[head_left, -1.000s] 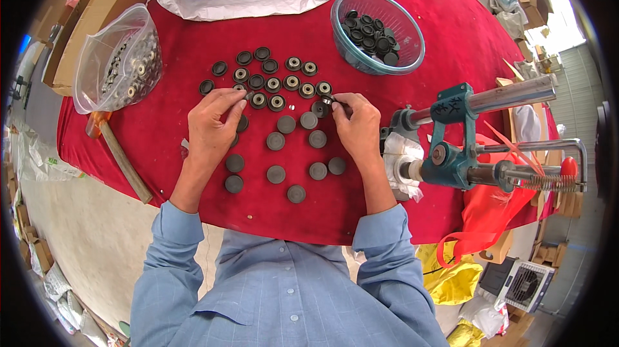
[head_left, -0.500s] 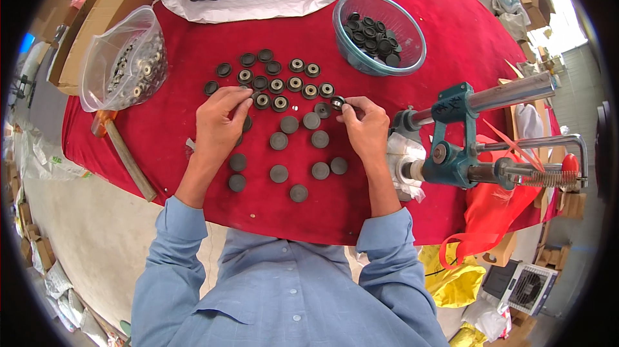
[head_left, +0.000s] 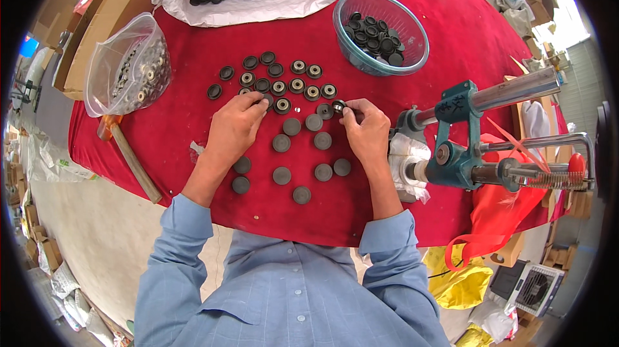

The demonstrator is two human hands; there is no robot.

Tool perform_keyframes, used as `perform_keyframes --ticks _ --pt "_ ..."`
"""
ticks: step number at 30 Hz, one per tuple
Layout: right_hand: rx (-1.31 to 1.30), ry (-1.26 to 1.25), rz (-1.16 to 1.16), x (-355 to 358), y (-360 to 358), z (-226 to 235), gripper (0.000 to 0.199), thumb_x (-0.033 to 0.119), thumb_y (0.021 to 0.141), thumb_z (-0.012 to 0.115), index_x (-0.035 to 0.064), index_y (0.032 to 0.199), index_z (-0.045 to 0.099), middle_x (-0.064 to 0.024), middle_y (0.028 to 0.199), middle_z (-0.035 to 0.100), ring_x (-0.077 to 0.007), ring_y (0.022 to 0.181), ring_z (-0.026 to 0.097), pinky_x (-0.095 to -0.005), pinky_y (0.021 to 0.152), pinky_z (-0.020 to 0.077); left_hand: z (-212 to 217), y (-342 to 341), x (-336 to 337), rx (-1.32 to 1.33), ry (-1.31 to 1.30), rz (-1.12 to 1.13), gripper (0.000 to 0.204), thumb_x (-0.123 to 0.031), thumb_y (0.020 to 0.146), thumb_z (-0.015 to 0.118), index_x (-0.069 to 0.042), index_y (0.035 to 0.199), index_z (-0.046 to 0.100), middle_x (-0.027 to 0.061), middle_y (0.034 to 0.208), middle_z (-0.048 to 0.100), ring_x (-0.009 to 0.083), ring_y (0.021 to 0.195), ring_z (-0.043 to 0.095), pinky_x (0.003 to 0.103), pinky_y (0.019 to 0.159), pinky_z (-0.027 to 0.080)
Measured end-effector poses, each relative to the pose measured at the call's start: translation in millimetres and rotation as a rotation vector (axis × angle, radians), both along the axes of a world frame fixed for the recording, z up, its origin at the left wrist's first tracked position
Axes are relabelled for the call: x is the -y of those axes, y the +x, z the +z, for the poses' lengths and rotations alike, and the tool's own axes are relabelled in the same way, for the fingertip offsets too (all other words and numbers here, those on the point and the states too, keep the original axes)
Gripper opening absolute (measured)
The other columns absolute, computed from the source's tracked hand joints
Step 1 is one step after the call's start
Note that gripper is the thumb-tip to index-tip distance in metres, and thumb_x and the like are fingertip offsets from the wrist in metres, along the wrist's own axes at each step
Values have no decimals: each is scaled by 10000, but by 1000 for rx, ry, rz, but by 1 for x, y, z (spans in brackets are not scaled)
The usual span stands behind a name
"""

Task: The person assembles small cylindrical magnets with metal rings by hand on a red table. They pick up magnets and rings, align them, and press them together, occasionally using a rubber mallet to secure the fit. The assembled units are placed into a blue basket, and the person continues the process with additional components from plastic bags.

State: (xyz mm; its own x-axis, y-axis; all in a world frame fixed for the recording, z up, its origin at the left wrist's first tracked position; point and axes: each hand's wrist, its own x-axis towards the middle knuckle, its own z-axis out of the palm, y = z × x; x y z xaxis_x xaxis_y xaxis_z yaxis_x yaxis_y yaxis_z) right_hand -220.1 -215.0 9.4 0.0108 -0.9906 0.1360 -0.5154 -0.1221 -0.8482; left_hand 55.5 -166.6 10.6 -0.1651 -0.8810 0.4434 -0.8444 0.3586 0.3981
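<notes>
My left hand (head_left: 237, 125) has its thumb and fingertips closed at the edge of a black round cap (head_left: 268, 97), which they partly cover. Between the thumb and fingers of my right hand (head_left: 367, 126) is a small shiny ring-shaped bearing (head_left: 338, 106). Just left of it lies a black cap with a raised centre (head_left: 325, 111). Several black caps with metal bearings (head_left: 296, 85) in them sit beyond my hands. Nearer to me, several plain black discs (head_left: 281, 143) lie with flat faces up.
A bench press (head_left: 458, 134) stands right of my right hand. A clear bowl (head_left: 412, 63) of black caps is at the back right, a white sack (head_left: 251, 17) of caps at the back. At left are a plastic bag (head_left: 97, 83) of metal parts and a hammer (head_left: 135, 163).
My left hand has moved right and slightly nearer, from beside the caps at the left onto another cap. My right hand still holds the bearing in nearly the same place.
</notes>
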Motion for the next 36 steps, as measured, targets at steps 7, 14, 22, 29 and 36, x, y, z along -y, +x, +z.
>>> perform_keyframes --ticks 7,14,22,29,36 --pt "19 37 -15 2 -4 -5 191 73 948 691 -72 1052 758 -151 890 798 -197 779 793 -328 736 604 2 -5 -12 189 -32 -40 325 -61 908 742 -20 1230 744 133 1255 710 336 1123 691 444 942 572" --pt "428 213 71 -31 13 40 201 73 973 684 -88 1076 745 -137 926 801 -167 805 788 -296 738 616 32 -20 -27 -105 -80 69 332 -35 936 759 23 1260 716 127 1216 731 274 1123 712 396 962 579" --pt "284 -204 218 -84 44 51 214 -30 890 752 -32 1101 714 -130 918 717 -208 778 762 -326 701 612 49 -74 -64 -1212 565 -41 278 -170 1058 703 1 1277 689 18 1009 736 67 896 665 241 758 546" --pt "169 -331 440 -94 34 52 482 -29 834 783 -7 1290 630 -115 988 681 -221 752 728 -336 627 593 45 -69 -86 -1189 571 -79 274 -193 1112 608 4 1290 677 9 969 694 53 832 600 235 713 497" --pt "-52 -389 432 -103 32 37 500 35 830 796 20 1299 624 -106 928 641 -228 699 698 -353 565 561 34 -81 -94 -937 452 -16 297 -197 1160 458 3 1223 669 -13 885 616 64 753 529 252 668 460"
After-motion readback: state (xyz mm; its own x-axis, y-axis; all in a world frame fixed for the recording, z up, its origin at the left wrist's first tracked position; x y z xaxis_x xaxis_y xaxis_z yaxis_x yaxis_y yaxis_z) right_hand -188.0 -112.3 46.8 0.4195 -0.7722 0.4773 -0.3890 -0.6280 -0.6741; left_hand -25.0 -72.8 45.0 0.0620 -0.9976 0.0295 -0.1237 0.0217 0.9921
